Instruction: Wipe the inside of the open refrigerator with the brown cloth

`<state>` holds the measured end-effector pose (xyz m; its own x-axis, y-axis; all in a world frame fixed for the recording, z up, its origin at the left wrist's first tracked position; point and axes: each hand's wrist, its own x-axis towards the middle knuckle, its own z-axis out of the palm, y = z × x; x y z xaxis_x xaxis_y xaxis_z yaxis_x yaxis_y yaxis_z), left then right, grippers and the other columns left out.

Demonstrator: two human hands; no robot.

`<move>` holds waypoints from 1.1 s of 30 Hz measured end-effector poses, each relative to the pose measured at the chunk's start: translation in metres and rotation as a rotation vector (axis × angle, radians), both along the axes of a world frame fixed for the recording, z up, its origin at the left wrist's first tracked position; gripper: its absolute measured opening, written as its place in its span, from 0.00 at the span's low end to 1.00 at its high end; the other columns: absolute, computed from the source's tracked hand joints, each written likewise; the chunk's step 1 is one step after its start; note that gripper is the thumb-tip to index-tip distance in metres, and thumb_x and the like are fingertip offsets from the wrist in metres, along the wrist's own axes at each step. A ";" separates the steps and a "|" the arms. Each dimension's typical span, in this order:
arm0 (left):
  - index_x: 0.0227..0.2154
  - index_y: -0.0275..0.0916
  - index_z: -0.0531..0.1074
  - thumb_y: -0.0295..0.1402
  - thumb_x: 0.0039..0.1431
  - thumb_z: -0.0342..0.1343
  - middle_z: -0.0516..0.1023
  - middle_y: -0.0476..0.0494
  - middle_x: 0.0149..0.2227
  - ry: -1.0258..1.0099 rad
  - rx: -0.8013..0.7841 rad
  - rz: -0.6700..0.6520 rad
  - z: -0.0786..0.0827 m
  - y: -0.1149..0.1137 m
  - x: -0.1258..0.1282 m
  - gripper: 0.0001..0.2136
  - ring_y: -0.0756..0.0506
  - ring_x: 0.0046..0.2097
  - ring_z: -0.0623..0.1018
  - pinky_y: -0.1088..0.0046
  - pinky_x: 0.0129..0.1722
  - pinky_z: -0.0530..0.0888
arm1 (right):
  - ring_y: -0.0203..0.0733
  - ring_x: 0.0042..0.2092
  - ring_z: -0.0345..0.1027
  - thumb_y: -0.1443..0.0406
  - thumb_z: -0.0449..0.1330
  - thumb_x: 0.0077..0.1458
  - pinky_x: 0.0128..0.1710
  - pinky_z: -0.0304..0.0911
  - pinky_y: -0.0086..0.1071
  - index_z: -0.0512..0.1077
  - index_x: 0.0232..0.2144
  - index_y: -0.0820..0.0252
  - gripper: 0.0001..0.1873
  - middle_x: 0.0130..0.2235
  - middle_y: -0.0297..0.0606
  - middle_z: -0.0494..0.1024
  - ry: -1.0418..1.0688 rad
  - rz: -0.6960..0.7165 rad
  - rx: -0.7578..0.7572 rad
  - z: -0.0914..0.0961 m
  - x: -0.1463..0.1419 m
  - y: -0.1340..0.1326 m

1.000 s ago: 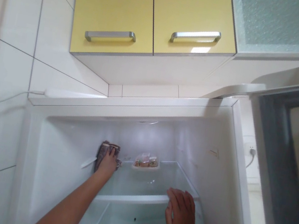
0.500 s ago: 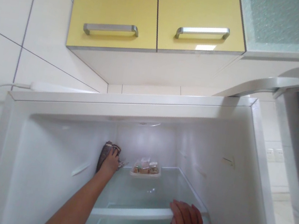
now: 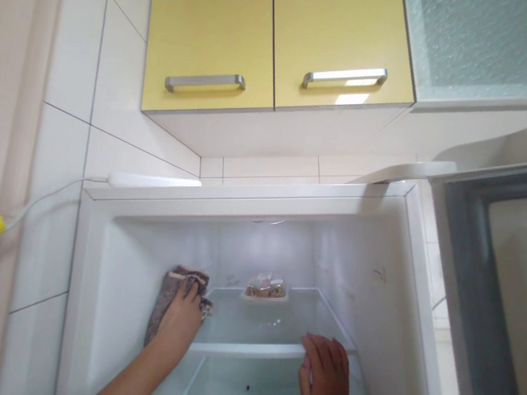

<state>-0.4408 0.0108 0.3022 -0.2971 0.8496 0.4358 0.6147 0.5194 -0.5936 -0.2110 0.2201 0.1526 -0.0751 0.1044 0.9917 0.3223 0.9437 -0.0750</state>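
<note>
Head view: the left hand [image 3: 182,319] holds a brown patterned cloth [image 3: 164,302] against the left inner wall of an open fridge [image 3: 83,302], its fingers bent and close together over the fabric. The right hand [image 3: 328,373] is loosely curled at the right part of the upper shelf's [image 3: 248,349] front edge, thumb apart from the fingers; whether it grips that edge or only rests there, I cannot tell. At the far side of the shelf, right of the cloth, sits a shallow pale food tray [image 3: 266,290] under clear, crinkled, shiny wrap. The likeliest mishap, I judge, is the cloth's loose frayed corner, which hangs toward the tray, catching and dragging it if the left hand swings right. Weight or a pull from the right hand on the front edge could tip or shift the shelf, should it be loosely seated, and the tray might then slide on the smooth surface. The cloth looks soft and thick, with bunched folds and a lighter border, against slick white plastic walls. The shelf is a flat, greenish, glassy pane with a pale, rounded front strip; below it, a small dark speck [image 3: 248,388] shows against a similar smooth, cloudy surface.
</note>
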 end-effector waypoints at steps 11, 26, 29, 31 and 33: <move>0.60 0.42 0.71 0.31 0.55 0.53 0.64 0.37 0.68 0.191 0.141 -0.004 0.006 -0.116 0.049 0.27 0.33 0.71 0.59 0.46 0.72 0.49 | 0.47 0.48 0.69 0.75 0.51 0.59 0.59 0.57 0.49 0.69 0.49 0.58 0.18 0.44 0.40 0.77 0.019 0.013 -0.004 0.001 0.000 -0.001; 0.45 0.33 0.78 0.21 0.60 0.42 0.78 0.28 0.52 0.183 0.274 0.052 0.115 0.024 0.012 0.20 0.34 0.60 0.70 0.48 0.63 0.60 | 0.44 0.48 0.71 0.76 0.50 0.54 0.59 0.58 0.44 0.70 0.49 0.54 0.23 0.44 0.35 0.80 0.063 -0.013 0.067 0.005 0.002 0.004; 0.43 0.30 0.78 0.20 0.60 0.40 0.79 0.25 0.50 0.133 0.279 0.023 0.106 0.043 -0.008 0.20 0.34 0.57 0.72 0.49 0.62 0.62 | 0.43 0.49 0.70 0.76 0.52 0.53 0.58 0.57 0.42 0.71 0.50 0.53 0.24 0.46 0.33 0.80 0.031 -0.049 0.154 -0.002 -0.003 0.017; 0.44 0.29 0.78 0.20 0.60 0.39 0.79 0.25 0.49 0.082 0.286 -0.001 0.095 0.053 -0.018 0.21 0.34 0.56 0.73 0.51 0.61 0.63 | 0.43 0.49 0.70 0.75 0.53 0.53 0.57 0.57 0.42 0.71 0.50 0.54 0.24 0.47 0.33 0.81 0.017 -0.069 0.186 -0.007 -0.007 0.025; 0.45 0.31 0.77 0.20 0.61 0.40 0.80 0.28 0.47 0.011 0.307 -0.017 0.080 0.062 -0.026 0.20 0.36 0.54 0.76 0.55 0.58 0.67 | 0.44 0.49 0.70 0.74 0.53 0.53 0.57 0.58 0.42 0.72 0.50 0.54 0.23 0.46 0.34 0.81 0.018 -0.077 0.207 -0.012 -0.010 0.032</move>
<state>-0.4671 0.0727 0.3824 -0.2775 0.6823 0.6763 0.6194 0.6652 -0.4169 -0.2212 0.2518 0.1410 -0.0568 -0.0967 0.9937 0.3945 0.9121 0.1113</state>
